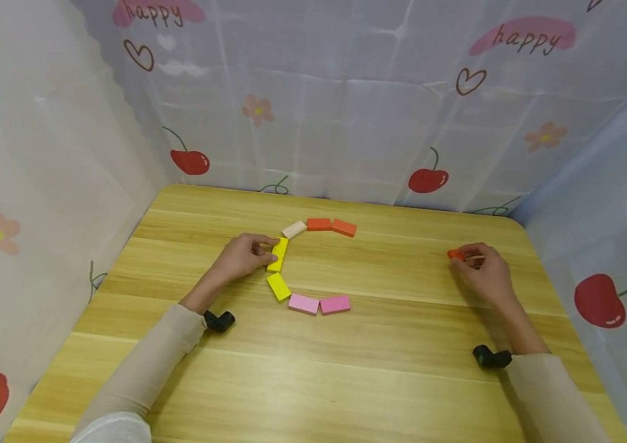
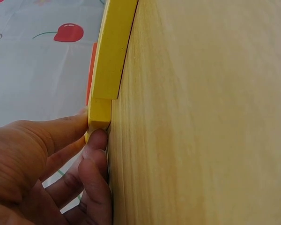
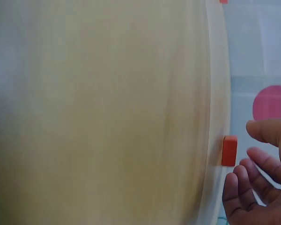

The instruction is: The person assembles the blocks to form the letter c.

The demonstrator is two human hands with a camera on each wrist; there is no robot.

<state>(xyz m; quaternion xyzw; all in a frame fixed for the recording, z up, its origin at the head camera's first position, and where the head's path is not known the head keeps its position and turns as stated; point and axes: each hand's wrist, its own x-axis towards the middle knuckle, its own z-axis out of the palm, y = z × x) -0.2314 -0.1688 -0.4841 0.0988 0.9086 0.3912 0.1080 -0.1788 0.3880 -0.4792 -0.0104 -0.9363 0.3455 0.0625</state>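
Now left hand (image 1: 243, 256) pinches yellow block (image 1: 278, 254); orange block (image 1: 455, 254) at right hand (image 1: 482, 271) fingertips

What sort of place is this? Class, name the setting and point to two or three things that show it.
Probably a small home-style play or craft corner: a light wooden table, walled in by cherry-and-"happy" printed cloth, with coloured wooden blocks laid in a curve.

The word "happy" stands in dark handwriting on a pink blotch at the upper left of the printed cloth (image 1: 346, 111) that hangs behind the table, cut off by the top edge. The same word "happy" stands on a second pink blotch at the upper right. No other writing, number or brand can be read.
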